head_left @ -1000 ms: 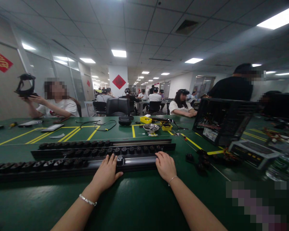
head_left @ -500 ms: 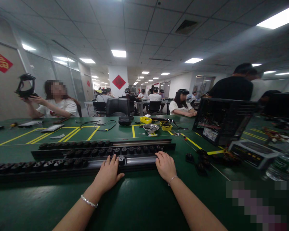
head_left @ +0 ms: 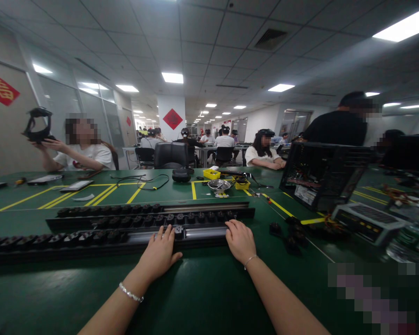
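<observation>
My left hand (head_left: 159,251) lies over the front black rail (head_left: 202,234), fingers stretched and thumb apart. Its fingertips touch the rail beside a small socket-like module (head_left: 178,231). At the right end of the same rail, my right hand (head_left: 240,240) has its fingers bent over the end; its thumb is hidden. A row of black round-topped modules (head_left: 70,239) fills the left part of this rail. Two more black rails (head_left: 209,208) with similar modules lie just behind it, parallel.
Loose black modules (head_left: 291,237) lie right of my right hand. Farther right are an open computer case (head_left: 324,177), a power supply (head_left: 368,221) and a water bottle (head_left: 414,242). A metal bowl (head_left: 219,186) and yellow bins (head_left: 211,174) stand behind the rails. People sit across the table.
My left hand has slid slightly to the right along the front rail, and the small module beside its fingers has shifted right too. My right hand stays at the rail's end.
</observation>
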The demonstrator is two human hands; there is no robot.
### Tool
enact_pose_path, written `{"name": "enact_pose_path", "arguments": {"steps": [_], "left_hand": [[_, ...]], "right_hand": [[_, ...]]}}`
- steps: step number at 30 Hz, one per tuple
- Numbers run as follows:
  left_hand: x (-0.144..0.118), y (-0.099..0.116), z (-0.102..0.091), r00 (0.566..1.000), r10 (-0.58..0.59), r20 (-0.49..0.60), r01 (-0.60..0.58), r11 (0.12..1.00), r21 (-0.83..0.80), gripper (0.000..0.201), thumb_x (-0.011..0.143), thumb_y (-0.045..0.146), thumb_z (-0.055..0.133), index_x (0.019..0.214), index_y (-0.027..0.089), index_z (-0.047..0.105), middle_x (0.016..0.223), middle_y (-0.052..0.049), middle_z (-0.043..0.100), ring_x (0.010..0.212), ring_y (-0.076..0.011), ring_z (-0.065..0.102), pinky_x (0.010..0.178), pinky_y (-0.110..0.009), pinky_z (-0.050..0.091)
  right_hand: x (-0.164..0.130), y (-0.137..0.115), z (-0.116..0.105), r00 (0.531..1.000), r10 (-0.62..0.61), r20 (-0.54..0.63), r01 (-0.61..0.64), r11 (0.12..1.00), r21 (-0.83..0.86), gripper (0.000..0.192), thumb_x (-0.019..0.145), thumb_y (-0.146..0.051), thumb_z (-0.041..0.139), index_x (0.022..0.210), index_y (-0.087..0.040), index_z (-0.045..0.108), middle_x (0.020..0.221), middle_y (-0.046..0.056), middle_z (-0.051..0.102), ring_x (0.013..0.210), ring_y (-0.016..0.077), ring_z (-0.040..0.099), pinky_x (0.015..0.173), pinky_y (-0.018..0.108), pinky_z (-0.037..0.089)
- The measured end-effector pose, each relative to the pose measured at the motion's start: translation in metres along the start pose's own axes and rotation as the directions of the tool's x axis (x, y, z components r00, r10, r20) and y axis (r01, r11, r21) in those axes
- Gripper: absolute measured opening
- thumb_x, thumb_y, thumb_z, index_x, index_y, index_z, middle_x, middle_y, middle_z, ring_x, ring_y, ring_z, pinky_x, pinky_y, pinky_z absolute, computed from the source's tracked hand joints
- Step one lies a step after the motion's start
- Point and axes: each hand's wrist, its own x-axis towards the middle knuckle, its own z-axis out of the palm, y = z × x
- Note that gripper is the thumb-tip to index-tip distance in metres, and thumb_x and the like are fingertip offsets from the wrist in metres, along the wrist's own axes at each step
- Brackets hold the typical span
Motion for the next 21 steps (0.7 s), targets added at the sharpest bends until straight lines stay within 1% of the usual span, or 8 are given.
{"name": "enact_pose_path", "arguments": {"steps": [3,7,12,21], "left_hand": [[-0.0005,0.0030,-0.0024,1.000,0.012,0.016,-0.012,1.000,0.001,0.071,0.075,0.050,0.044,0.135,0.013,0.034,0.146,-0.014,0.026,0.134,-0.0340,0.018,0.104,-0.053,0.025],[-0.0011,0.0060,-0.0046,0.999,0.028,0.024,-0.028,1.000,0.007,0.071,0.077,0.050,0.043,0.136,0.011,0.032,0.146,-0.014,0.025,0.134,-0.0339,0.018,0.105,-0.053,0.024],[-0.0014,0.0066,-0.0031,0.999,0.047,0.011,-0.048,0.999,0.017,0.070,0.077,0.050,0.044,0.136,0.014,0.032,0.146,-0.013,0.025,0.134,-0.0334,0.018,0.104,-0.054,0.025],[-0.0014,0.0067,-0.0035,0.997,0.078,0.023,-0.078,0.997,-0.004,0.071,0.078,0.051,0.041,0.138,0.015,0.029,0.147,-0.011,0.023,0.135,-0.0318,0.018,0.104,-0.056,0.024]], "right_hand": [[0.0000,0.0003,0.0003,1.000,0.004,0.006,-0.004,1.000,0.003,0.038,0.087,-0.028,0.032,0.114,-0.022,0.058,0.120,0.006,0.056,0.113,0.0181,0.045,0.095,0.034,0.030],[-0.0004,0.0001,0.0002,1.000,-0.005,-0.018,0.005,1.000,-0.002,0.037,0.087,-0.027,0.033,0.113,-0.022,0.058,0.119,0.006,0.056,0.112,0.0178,0.045,0.094,0.033,0.030],[0.0000,0.0008,0.0013,1.000,-0.016,-0.018,0.016,1.000,-0.012,0.037,0.086,-0.027,0.034,0.114,-0.022,0.058,0.119,0.006,0.056,0.112,0.0177,0.046,0.094,0.032,0.030],[-0.0004,0.0006,0.0014,1.000,-0.009,-0.028,0.009,1.000,0.001,0.037,0.086,-0.027,0.033,0.113,-0.023,0.058,0.119,0.006,0.056,0.112,0.0180,0.046,0.095,0.033,0.030]]}}
